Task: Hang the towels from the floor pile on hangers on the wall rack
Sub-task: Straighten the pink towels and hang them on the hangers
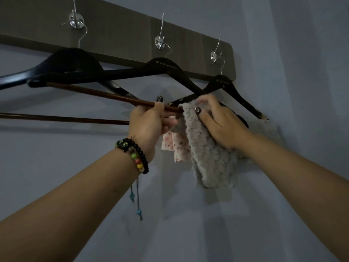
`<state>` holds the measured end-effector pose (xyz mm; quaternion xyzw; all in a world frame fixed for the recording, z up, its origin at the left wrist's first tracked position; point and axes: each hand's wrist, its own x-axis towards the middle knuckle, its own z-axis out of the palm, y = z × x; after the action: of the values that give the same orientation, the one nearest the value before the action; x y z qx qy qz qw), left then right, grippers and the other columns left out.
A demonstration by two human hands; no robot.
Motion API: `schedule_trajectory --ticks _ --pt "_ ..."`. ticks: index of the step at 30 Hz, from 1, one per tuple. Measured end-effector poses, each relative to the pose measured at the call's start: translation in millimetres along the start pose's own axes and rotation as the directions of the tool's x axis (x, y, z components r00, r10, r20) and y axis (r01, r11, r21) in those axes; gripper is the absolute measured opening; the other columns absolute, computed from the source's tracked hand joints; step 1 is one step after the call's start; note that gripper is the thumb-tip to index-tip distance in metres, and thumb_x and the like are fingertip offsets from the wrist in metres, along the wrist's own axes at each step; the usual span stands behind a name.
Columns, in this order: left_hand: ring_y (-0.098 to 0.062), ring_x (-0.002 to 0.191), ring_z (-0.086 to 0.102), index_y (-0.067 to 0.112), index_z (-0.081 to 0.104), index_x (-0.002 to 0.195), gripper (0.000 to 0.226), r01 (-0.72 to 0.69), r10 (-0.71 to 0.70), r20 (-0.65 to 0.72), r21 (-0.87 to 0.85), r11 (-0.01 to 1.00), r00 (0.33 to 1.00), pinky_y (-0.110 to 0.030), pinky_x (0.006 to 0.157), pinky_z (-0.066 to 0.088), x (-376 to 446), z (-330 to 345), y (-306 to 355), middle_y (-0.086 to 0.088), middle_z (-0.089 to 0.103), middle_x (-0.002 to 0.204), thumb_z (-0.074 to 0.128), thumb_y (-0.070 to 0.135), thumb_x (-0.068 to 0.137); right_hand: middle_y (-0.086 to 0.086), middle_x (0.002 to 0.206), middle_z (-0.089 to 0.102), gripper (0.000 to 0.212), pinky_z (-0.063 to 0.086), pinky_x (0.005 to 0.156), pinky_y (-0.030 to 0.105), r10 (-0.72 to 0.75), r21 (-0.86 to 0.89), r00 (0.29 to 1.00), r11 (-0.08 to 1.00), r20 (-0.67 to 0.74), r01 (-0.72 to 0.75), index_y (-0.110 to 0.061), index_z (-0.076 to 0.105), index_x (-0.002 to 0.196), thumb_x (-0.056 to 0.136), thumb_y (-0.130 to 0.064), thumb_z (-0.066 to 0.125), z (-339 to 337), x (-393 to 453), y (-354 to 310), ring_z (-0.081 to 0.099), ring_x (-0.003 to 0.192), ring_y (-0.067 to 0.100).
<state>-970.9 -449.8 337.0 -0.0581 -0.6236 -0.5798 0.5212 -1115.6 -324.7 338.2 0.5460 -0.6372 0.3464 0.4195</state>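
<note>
While your left hand [149,121] pinches the middle hanger's brown bar [113,97], your right hand [219,121] grips the grey towel [209,156] draped over its right end, a pink towel [174,146] behind. The left hanger [62,61] looks bare; the floor pile is out of view.

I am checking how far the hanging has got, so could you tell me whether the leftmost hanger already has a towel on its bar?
No, the leftmost hanger has a bare bar; the grey towel hangs further right, under the right hand.
</note>
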Motion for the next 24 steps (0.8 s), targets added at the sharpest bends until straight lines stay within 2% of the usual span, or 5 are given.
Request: schedule_trajectory --ticks 3,11,15,19,24 --pt "-0.004 0.042 0.055 0.007 0.056 0.102 0.017 -0.018 0.019 -0.015 0.015 1.0 1.0 -0.019 0.046 0.043 0 -4 -1 -0.001 0.076 0.08 0.045 0.02 0.102 0.0 0.098 0.067 0.038 0.048 0.088 0.043 0.102 0.029 0.986 0.994 0.13 -0.106 -0.028 0.057 0.085 0.101 -0.048 0.03 -8 12 -8 0.06 0.09 0.015" --pt "-0.006 0.04 0.054 0.003 0.057 0.112 0.026 -0.067 0.067 0.006 0.152 0.986 0.998 -0.019 0.045 0.042 1 -11 -2 0.002 0.076 0.088 0.045 0.024 0.101 -0.001 0.126 0.061 0.074 0.04 0.105 0.04 0.332 0.051 0.886 0.929 0.325 -0.367 -0.023 0.06 0.127 0.082 -0.078 0.035 -15 33 -17 0.056 0.114 0.017" --pt "-0.006 0.039 0.054 0.0 0.058 0.112 0.029 -0.033 0.03 0.028 0.139 0.99 0.999 -0.021 0.047 0.041 3 -9 -7 0.005 0.076 0.087 0.043 0.023 0.102 -0.002 0.094 0.067 0.017 0.051 0.084 0.031 0.144 0.105 0.979 0.986 -0.144 -0.129 -0.015 0.068 0.094 0.091 -0.03 0.059 -13 8 -16 0.062 0.089 0.013" --pt "-0.006 0.039 0.056 0.0 0.057 0.115 0.028 -0.004 0.001 0.028 0.092 0.996 1.0 -0.019 0.044 0.04 4 -6 -14 0.003 0.076 0.089 0.044 0.021 0.102 -0.009 0.097 0.052 0.015 0.038 0.077 0.012 0.231 0.128 0.746 0.973 -0.625 -0.194 -0.019 0.055 0.096 0.082 -0.015 0.059 -7 -37 -14 0.05 0.094 0.009" --pt "-0.006 0.039 0.053 0.001 0.056 0.113 0.026 -0.038 0.037 0.015 0.103 0.994 0.999 -0.019 0.043 0.04 5 2 -20 0.004 0.076 0.09 0.045 0.021 0.101 0.005 0.094 0.067 0.028 0.056 0.063 0.027 0.757 0.645 0.632 0.569 -0.168 -0.51 -0.01 0.059 0.102 0.079 -0.024 0.069 -3 -50 3 0.068 0.078 0.017"
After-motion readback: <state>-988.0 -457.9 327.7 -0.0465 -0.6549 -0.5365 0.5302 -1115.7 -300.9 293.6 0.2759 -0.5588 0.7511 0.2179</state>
